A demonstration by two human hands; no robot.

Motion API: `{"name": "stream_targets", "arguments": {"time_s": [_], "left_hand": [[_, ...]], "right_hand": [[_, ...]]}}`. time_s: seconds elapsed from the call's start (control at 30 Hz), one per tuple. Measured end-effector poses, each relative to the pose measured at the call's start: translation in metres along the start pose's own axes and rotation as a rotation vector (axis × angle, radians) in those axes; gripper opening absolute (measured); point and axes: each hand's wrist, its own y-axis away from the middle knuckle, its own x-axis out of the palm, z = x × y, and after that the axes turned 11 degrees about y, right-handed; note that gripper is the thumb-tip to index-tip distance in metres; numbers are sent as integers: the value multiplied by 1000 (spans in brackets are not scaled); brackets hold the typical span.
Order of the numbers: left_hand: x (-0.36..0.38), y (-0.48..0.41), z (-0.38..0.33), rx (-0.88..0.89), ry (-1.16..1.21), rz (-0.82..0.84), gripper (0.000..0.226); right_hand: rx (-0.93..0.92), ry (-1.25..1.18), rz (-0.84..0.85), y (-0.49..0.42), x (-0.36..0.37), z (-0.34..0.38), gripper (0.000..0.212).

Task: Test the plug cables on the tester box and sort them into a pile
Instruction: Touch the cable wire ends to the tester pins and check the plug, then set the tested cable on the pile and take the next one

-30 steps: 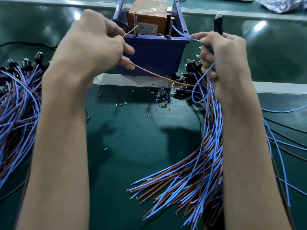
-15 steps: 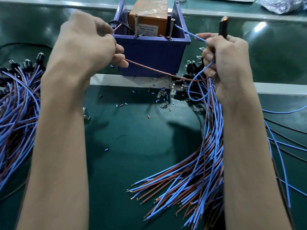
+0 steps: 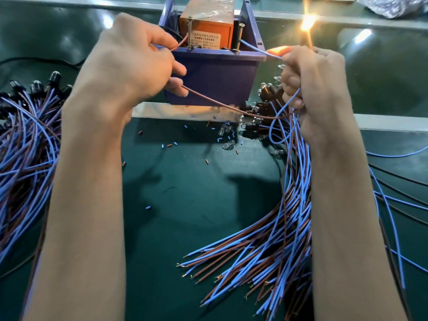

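Note:
The tester box [image 3: 213,75] is a blue bin holding an orange transformer, with two upright screws at its front rim. My left hand [image 3: 132,63] pinches a brown wire [image 3: 215,103] and holds its tip at the left screw. My right hand [image 3: 312,75] grips the same cable's plug and pinches its blue wire [image 3: 254,49], whose tip meets the right screw. The bulb [image 3: 306,22] on the plug above my right fist glows bright orange. A pile of blue and brown cables [image 3: 273,239] fans out under my right forearm.
A second pile of cables [image 3: 25,158] with black plugs lies at the left edge. Loose small bulbs [image 3: 225,135] and snippets of wire insulation are scattered on the green mat in front of the box. A metal strip [image 3: 382,122] crosses the table.
Both wire tips moved up onto the tester's screws, and the bulb above my right hand went from dark to brightly lit.

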Motion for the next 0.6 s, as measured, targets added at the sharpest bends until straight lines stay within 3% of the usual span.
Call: {"name": "stream_targets", "arguments": {"time_s": [0.6], "left_hand": [[0, 1, 0, 10, -39, -3, 36]], "right_hand": [[-8, 37, 20, 1, 1, 0, 16]]}}
